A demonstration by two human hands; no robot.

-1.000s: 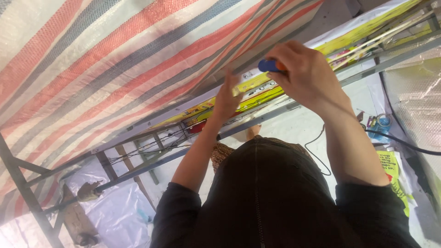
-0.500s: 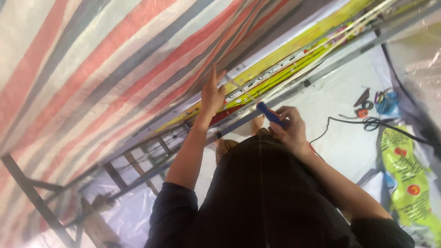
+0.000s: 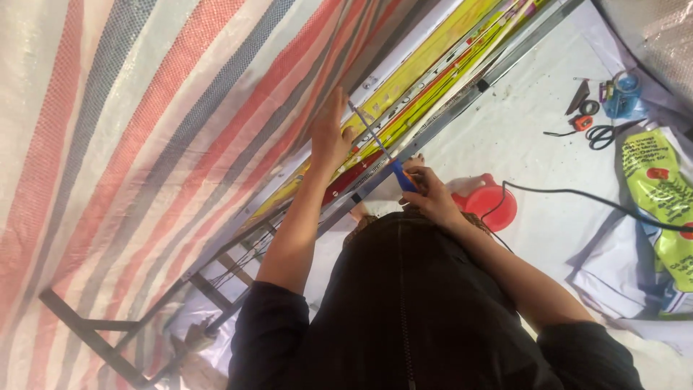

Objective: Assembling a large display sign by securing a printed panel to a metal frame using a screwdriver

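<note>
My left hand point(image 3: 330, 133) presses flat against the edge of a striped red, blue and white tarpaulin point(image 3: 144, 123), where it meets a yellow printed banner point(image 3: 426, 76) stretched on a grey metal frame point(image 3: 462, 101). My right hand point(image 3: 431, 193) grips the blue handle of a screwdriver point(image 3: 382, 148). Its thin shaft points up toward the frame edge, just right of my left fingers. Dark sleeves cover both upper arms.
A red round lid or bowl point(image 3: 491, 204) lies on the white floor sheet beside a black cable point(image 3: 577, 195). Scissors point(image 3: 603, 133), a small orange tool and a blue container point(image 3: 622, 94) lie at the upper right. A yellow-green printed bag point(image 3: 660, 184) lies at the right.
My right hand has come down from the frame with the screwdriver, nearer to my body. The view has swung, showing more of the floor sheet and tools. My left hand stays on the tarpaulin edge.
</note>
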